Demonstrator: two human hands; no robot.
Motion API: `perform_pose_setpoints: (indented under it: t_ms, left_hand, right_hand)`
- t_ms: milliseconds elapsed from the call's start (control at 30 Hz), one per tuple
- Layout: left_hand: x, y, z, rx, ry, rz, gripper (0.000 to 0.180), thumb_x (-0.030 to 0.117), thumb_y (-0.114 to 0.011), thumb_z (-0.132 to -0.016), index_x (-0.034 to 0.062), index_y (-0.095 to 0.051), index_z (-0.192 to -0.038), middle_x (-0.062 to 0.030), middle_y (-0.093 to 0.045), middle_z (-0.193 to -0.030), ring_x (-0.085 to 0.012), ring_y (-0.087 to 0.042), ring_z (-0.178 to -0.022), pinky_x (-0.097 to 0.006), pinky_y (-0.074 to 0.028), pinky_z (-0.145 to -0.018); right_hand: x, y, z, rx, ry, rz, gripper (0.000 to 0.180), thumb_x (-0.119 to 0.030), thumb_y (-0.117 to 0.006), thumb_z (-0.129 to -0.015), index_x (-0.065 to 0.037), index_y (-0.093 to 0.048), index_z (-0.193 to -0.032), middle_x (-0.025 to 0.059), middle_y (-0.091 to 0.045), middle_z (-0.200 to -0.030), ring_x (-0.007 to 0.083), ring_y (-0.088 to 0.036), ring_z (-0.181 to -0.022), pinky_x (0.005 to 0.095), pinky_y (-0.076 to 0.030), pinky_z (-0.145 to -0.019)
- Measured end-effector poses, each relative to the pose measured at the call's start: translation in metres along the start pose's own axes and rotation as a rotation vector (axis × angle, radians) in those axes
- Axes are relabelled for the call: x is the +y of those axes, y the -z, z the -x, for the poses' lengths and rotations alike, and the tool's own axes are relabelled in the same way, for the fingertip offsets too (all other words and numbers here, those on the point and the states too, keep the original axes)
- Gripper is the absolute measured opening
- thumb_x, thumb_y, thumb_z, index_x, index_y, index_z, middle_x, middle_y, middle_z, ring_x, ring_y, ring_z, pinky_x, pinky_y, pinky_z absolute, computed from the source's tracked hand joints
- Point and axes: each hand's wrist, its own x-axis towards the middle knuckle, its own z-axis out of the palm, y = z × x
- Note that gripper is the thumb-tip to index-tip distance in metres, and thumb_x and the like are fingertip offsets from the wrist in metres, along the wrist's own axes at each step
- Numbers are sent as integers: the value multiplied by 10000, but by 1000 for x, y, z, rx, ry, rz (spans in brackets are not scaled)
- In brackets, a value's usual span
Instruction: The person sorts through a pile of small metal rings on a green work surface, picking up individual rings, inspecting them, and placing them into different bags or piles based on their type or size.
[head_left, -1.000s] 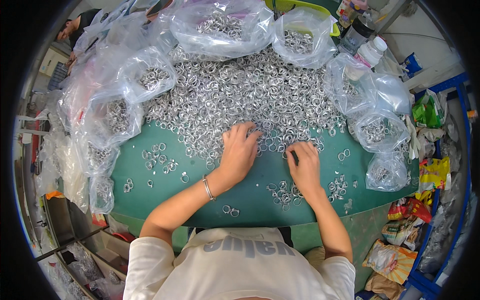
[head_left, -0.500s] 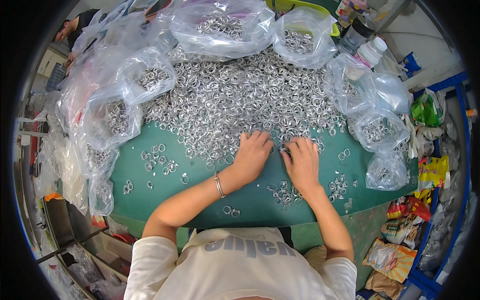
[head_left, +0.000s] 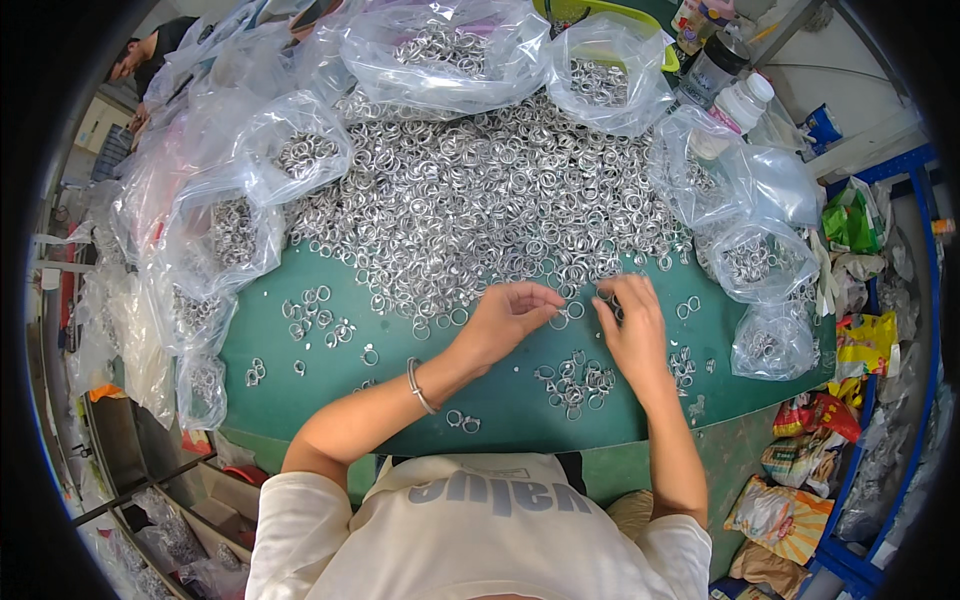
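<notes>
A large heap of silver metal rings [head_left: 500, 190] covers the far middle of the green table. My left hand [head_left: 508, 318], with a metal bangle on its wrist, is at the heap's near edge. Its thumb and forefinger pinch a ring [head_left: 560, 321]. Beside it on the right, my right hand [head_left: 633, 325] has its fingers bent and its fingertips close together; whatever lies between them is too small to make out. Between my forearms lies a small cluster of rings [head_left: 572, 384]. Another small group [head_left: 682, 368] is partly hidden by my right hand.
Clear plastic bags of rings [head_left: 235, 235] curve around the heap on the left, back and right [head_left: 755, 262]. Loose rings [head_left: 318, 318] lie on the table's left. A white bottle [head_left: 742, 100] and dark-lidded jar [head_left: 712, 68] stand at the back right. A blue rack [head_left: 925, 330] stands right.
Both hands have drawn back slightly from the heap toward me, and the right has shifted right. My left hand has turned and now pinches a ring.
</notes>
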Motion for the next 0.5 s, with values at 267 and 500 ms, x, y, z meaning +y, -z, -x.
perform_pose_setpoints:
  t_ms: [267, 500]
  left_hand:
    - [-6, -4, 7, 1, 66, 12, 143, 35, -595, -884, 1, -640, -1016, -36, -658, -908, -84, -622, -831, -211, -462, -682]
    - [-13, -7, 7, 13, -24, 7, 157, -13, -570, -880, -18, -621, -1029, -43, -647, -950, -93, -622, -859, -222, -477, -699]
  right_hand:
    - [17, -15, -27, 68, 267, 269, 256, -75, -676, -740, -55, -637, -993, 94, -567, -1109, 278, -509, -1082, 432, -369, -928]
    - [21, 2, -6, 218, 29, 155, 120, -33, -667, -755, -48, -634, -869, 67, -576, -956, 260, -526, -909, 378, -388, -748]
